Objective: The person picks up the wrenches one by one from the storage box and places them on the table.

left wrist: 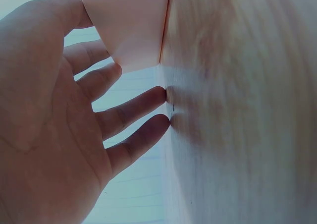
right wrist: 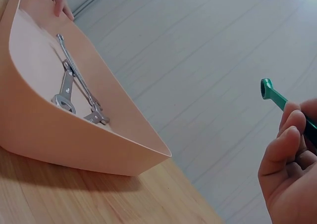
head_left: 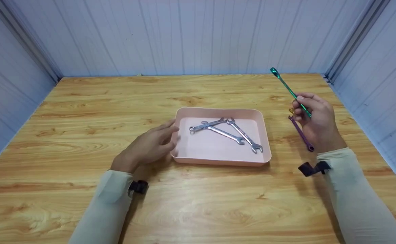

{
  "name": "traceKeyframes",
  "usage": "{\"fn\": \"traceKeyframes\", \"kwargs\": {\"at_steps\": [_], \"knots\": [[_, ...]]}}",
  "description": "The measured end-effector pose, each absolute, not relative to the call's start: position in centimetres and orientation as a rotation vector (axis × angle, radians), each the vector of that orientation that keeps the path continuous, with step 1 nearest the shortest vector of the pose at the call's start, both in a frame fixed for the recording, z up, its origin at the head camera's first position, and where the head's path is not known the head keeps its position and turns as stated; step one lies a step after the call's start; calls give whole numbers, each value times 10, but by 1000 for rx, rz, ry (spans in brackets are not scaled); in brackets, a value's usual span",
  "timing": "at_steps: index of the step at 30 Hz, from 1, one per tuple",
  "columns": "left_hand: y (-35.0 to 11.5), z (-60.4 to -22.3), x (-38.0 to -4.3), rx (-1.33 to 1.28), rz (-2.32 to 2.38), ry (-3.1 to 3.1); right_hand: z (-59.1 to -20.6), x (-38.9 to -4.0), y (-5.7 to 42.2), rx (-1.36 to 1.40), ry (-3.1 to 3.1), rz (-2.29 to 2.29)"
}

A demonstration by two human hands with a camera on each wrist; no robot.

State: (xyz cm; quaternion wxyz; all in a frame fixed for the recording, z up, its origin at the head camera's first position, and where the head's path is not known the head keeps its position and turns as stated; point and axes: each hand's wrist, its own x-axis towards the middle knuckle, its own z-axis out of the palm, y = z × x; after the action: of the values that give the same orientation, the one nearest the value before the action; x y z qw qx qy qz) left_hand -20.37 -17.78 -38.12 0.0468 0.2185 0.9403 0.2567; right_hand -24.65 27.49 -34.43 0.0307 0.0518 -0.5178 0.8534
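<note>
The green wrench (head_left: 287, 87) is slim and shiny, its coloured metal catching the light, with a ring at its raised end. It is up in the air over the right part of the desk (head_left: 218, 203), slanting away to the far left, held by the person's right hand (head_left: 317, 117). That hand's grip is closed around the lower shaft, thumb against fingers; the wrench's near end is hard to make out by the palm. The left hand (head_left: 147, 147) has a loose grip, fingers spread, holding nothing and touching the left wall of the pink tray (head_left: 194, 149). Three silver wrenches (head_left: 225, 133) lie in there, two of them crossing. A purple wrench (head_left: 300, 133) lies right of the tray, beneath the right hand, with something yellow (head_left: 291, 110) partly hidden near it.
</note>
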Motion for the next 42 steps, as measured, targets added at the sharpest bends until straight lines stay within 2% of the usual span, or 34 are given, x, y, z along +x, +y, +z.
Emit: {"fn": "traceKeyframes", "kwargs": {"at_steps": [20, 42], "knots": [[-179, -382, -203, 661, 787, 2861, -350, -252, 285, -49, -1651, 2602], [-178, -382, -203, 646, 766, 2866, -359, -258, 302, 45, -1403, 3002]]}}
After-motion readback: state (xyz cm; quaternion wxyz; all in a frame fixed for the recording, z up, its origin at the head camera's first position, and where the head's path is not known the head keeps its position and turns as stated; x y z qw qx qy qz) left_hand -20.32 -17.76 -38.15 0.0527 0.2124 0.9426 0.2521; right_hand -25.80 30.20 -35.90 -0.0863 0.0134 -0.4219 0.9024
